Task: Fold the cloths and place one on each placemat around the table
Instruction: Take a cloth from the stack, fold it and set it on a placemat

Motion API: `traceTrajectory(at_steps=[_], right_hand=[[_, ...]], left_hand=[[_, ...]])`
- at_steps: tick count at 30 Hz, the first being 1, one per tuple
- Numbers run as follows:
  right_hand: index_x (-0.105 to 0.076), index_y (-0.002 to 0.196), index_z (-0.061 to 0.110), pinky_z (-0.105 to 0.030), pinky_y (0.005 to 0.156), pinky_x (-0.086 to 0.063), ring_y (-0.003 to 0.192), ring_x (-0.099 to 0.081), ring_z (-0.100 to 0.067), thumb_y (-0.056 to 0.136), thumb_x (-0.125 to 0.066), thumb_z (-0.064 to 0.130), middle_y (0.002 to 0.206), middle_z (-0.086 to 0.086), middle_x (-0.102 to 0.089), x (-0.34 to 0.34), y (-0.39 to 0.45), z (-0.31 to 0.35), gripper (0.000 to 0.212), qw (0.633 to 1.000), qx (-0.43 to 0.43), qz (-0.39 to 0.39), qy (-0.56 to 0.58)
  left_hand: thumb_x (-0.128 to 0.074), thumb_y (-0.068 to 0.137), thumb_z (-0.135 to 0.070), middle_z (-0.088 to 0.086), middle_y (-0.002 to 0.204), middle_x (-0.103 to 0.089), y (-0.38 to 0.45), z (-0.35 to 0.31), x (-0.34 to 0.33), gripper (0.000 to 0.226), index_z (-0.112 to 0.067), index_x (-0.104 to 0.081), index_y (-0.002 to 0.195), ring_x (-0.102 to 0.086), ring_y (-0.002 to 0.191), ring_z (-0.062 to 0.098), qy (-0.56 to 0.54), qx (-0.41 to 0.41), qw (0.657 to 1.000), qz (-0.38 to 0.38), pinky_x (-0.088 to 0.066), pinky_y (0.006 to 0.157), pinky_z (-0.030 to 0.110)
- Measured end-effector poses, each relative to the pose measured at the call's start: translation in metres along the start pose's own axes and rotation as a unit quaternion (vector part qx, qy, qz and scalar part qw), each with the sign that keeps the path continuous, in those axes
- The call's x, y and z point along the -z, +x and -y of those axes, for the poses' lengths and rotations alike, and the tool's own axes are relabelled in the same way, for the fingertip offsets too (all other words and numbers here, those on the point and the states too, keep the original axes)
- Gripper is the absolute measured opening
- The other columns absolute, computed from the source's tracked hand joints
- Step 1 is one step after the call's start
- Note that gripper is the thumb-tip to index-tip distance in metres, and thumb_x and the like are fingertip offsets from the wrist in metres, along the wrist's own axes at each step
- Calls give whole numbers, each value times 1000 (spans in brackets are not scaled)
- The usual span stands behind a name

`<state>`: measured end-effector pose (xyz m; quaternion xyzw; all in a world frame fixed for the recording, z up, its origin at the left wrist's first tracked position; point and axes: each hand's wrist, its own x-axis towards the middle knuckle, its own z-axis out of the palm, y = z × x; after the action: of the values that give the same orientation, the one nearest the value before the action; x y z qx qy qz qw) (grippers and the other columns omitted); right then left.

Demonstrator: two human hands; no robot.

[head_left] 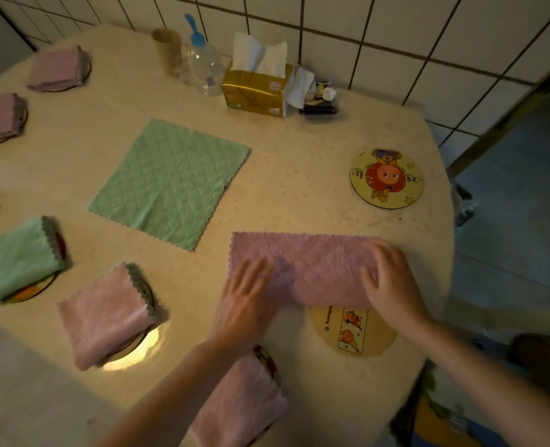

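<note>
L hand (246, 293) & R hand (389, 279) flat, fingers spread, pressing pink cloth (302, 267) w/o gripping | cloth half-folded on table (283, 175), near edge over bare placemat (352, 330) | soft, light, limp – I'd pinch corners | mat & tissue pack (256, 91) print unreadable

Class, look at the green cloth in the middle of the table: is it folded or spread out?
Spread out. The green cloth lies flat as one full square, all four scalloped edges showing, with no crease or doubled layer and neither hand on it.
</note>
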<state>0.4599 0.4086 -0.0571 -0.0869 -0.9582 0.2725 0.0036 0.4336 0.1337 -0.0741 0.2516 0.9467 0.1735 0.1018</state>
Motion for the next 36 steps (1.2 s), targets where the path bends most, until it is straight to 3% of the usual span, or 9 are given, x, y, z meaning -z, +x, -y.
traceTrajectory(at_steps=[4, 10, 13, 15, 19, 24, 28, 30, 36], right_hand=[[-48, 134, 15, -39, 101, -46, 132, -39, -19, 83, -63, 7, 140, -3, -48, -31, -34, 6, 54, 967, 212, 101, -94], [-46, 137, 17, -36, 111, -32, 132, -42, -20, 66, -82, 16, 143, -1, -46, -27, -49, -17, 80, 928, 240, 162, -233], [-45, 138, 16, -39, 105, -34, 132, -43, -23, 56, -83, 2, 144, -4, -45, -15, -52, -29, 91, 918, 244, 163, -266], [-46, 138, 15, -40, 103, -37, 130, -45, -25, 47, -83, -4, 143, -6, -46, -9, -50, -34, 100, 909, 255, 167, -283], [-51, 135, 14, -41, 101, -40, 124, -52, -26, 38, -87, -2, 139, -7, -51, -3, -44, -32, 104, 896, 269, 185, -301], [-53, 131, 14, -45, 93, -51, 118, -56, -27, 38, -90, 7, 132, -7, -56, -6, -37, -25, 101, 900, 262, 201, -284], [-54, 124, 16, -44, 86, -54, 111, -58, -27, 41, -89, 8, 123, -7, -59, -8, -30, -19, 91, 903, 258, 199, -279], [-56, 120, 16, -44, 84, -54, 108, -59, -27, 40, -88, 7, 120, -6, -60, -10, -29, -17, 87, 905, 260, 195, -276], [-62, 106, 13, -35, 71, -56, 86, -62, -20, 55, -79, -1, 99, -1, -64, -1, -28, -7, 55, 924, 261, 146, -238]], left_hand=[[-24, 97, -54, -10, 159, 13, -17, -31, -19, 64, -31, 1, 152, 24, 144, 20, 37, -64, 986, 151, 11, 118, 43], [-23, 97, -55, -11, 157, 15, -20, -19, -28, 67, -32, 8, 151, 21, 144, 21, 84, -51, 978, 183, 17, 113, 42], [-19, 93, -57, -15, 157, 4, -22, 1, -23, 66, -33, -3, 152, 11, 145, 17, 81, -44, 981, 168, 7, 116, 45], [-24, 91, -50, -12, 157, -13, -22, 13, -16, 61, -34, -22, 149, -11, 146, 18, 88, -37, 984, 149, -14, 116, 49], [-71, 67, -25, -5, 142, -50, -17, 24, -5, 66, -32, -53, 131, -54, 125, 17, 101, -53, 989, 98, -51, 91, 37], [-82, 56, -23, -4, 139, -51, -7, 28, 0, 82, -28, -50, 131, -53, 123, 18, 124, -98, 983, 98, -55, 80, 30], [-52, 78, -28, -4, 132, -55, 3, 31, 2, 46, -23, -58, 124, -49, 119, 18, 162, -144, 975, 48, -53, 80, 29], [-35, 79, -25, -2, 128, -59, 6, 34, 3, 49, -19, -61, 120, -56, 111, 20, 182, -156, 970, 29, -53, 75, 29], [-48, 87, -15, 4, 93, -64, 15, 49, 14, 18, -12, -65, 92, -59, 81, 27, 199, -173, 963, -62, -48, 65, 36]])
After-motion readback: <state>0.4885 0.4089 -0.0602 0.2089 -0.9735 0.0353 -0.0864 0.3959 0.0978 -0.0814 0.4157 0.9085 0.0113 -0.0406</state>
